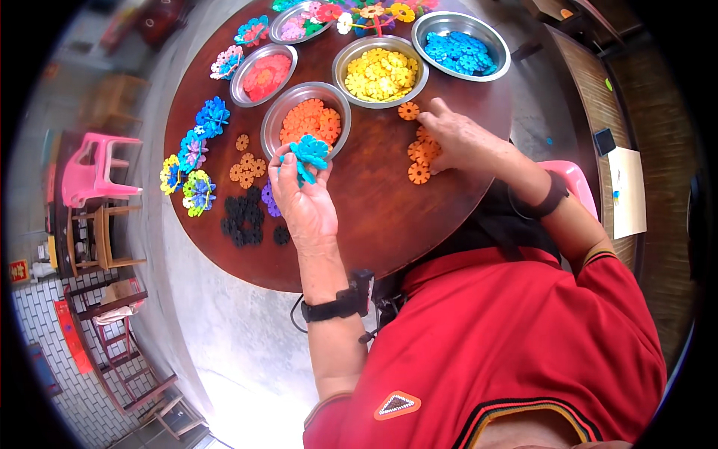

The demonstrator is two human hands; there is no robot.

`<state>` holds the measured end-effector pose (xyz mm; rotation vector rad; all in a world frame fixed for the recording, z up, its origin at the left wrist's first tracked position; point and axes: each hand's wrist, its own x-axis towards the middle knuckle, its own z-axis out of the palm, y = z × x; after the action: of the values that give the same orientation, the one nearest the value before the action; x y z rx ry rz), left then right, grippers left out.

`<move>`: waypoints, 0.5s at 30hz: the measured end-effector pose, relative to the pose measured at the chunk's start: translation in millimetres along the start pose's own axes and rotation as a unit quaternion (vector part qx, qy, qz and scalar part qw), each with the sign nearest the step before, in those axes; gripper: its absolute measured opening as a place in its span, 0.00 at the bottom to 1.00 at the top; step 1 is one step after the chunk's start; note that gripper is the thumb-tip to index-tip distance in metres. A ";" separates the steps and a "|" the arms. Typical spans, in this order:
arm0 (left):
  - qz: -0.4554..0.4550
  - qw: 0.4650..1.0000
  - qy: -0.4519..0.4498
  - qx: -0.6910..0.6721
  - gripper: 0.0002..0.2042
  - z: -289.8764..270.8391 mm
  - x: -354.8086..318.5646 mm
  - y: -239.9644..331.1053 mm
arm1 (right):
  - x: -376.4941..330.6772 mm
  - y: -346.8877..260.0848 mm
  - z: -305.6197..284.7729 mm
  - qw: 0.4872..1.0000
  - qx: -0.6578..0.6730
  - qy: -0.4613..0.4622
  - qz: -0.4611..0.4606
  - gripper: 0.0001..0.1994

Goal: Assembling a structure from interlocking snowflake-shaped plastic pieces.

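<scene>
My left hand (305, 202) is closed around a blue flower (310, 153) built from slotted plastic discs, holding it up in front of a metal bowl of orange discs (308, 118). My right hand (464, 138) reaches over a loose group of orange slotted discs (420, 153) on the right of the round table. Its thumb and fingers are spread, and the fingertips are at the discs. One single orange disc (408, 111) lies just beyond the fingers. The palm side of my right hand is hidden.
On the brown round table (366, 217) stand bowls of yellow discs (380, 75), blue discs (460, 54) and red discs (268, 76). Finished flowers (198, 191) line the left edge. Black discs (243, 221) and brown discs (247, 170) lie nearer. A pink stool (93, 170) stands left.
</scene>
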<state>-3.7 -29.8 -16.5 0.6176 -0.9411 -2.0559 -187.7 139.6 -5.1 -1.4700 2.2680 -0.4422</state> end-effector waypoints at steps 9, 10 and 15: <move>0.070 0.986 0.059 0.137 0.14 5.9 -11.4 4.8 | 12.0 -17.8 -35.4 0.982 -0.016 0.070 -0.172 0.28; 0.041 0.993 0.040 0.106 0.15 7.8 -13.5 6.1 | 9.5 -13.8 -51.0 0.980 -0.005 0.088 -0.176 0.28; -0.101 0.993 -0.026 -0.054 0.16 24.2 -18.0 3.5 | 4.7 9.0 -83.6 0.962 0.036 0.132 -0.236 0.15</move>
<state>-8.1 -6.8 2.8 0.6260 -0.8180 -2.2950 -237.6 142.7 62.7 -2.0179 2.0417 -0.8995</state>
